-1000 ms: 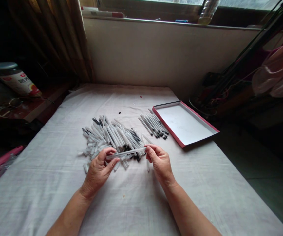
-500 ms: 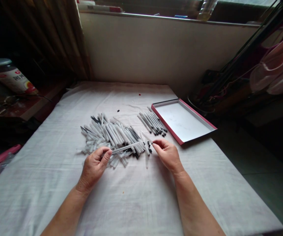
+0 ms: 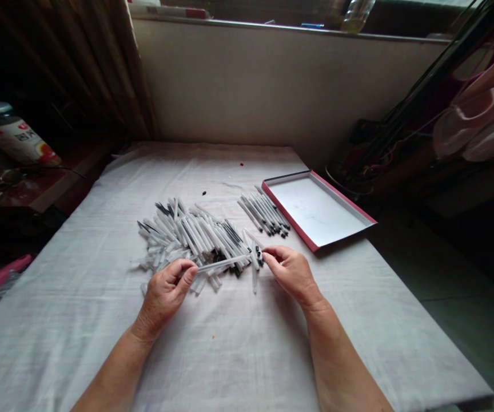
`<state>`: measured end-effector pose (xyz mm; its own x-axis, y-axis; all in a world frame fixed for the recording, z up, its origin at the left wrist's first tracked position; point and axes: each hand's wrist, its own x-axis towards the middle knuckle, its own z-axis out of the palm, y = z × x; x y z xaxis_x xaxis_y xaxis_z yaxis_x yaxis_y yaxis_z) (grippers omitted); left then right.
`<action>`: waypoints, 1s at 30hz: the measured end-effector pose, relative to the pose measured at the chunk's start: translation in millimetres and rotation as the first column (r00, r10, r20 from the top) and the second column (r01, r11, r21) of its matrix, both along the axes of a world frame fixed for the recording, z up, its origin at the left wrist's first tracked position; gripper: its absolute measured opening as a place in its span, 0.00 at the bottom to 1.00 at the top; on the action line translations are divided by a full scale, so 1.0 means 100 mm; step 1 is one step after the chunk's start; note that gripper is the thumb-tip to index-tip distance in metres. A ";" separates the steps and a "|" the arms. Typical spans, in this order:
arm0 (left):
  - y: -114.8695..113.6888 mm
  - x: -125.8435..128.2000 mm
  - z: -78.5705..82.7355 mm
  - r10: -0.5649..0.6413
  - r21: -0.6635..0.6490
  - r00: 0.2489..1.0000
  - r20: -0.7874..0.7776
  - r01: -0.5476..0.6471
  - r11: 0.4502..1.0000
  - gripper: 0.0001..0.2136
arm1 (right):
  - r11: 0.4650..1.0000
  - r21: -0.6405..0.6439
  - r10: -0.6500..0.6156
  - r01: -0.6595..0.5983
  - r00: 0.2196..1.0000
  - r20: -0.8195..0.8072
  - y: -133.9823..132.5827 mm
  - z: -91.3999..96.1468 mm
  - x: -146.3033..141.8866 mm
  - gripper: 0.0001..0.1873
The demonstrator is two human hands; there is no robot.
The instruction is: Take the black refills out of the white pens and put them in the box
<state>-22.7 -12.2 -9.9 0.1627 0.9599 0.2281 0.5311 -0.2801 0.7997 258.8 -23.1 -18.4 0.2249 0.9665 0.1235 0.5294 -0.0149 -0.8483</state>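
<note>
My left hand (image 3: 170,289) pinches a translucent pen barrel (image 3: 225,263) between thumb and forefinger. The barrel points right, its far end just short of my right fingertips. My right hand (image 3: 290,272) is closed in a pinch, and whatever lies in its fingertips is too small to make out. Small black pen plugs (image 3: 258,252) lie on the cloth beside those fingertips, near a few loose clear pieces (image 3: 254,280). Behind the held barrel spreads a heap of pen barrels (image 3: 199,232), some with dark parts inside or among them.
A neater bundle of black-tipped pens (image 3: 264,212) lies against a shallow red-edged box lid (image 3: 313,247). One black piece (image 3: 204,193) and a red bit (image 3: 242,164) lie farther back on the white cloth (image 3: 230,366). A labelled jar (image 3: 18,134) stands at left.
My right fingertips have moved slightly left and down, closer to the barrel's end. The barrel in my left hand is a little flatter, and the whole view has shifted slightly.
</note>
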 end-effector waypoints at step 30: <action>0.07 -0.17 -0.01 0.194 0.051 0.980 0.049 -0.196 0.979 0.18 | 0.968 0.252 -0.016 -0.010 0.995 0.100 0.02 -0.08 -0.35 0.10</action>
<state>-39.4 -5.5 -11.3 -0.0378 0.9581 0.2841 0.5448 -0.2185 0.8096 223.9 -21.0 -26.0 0.2020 0.9004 0.3853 0.6121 0.1910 -0.7674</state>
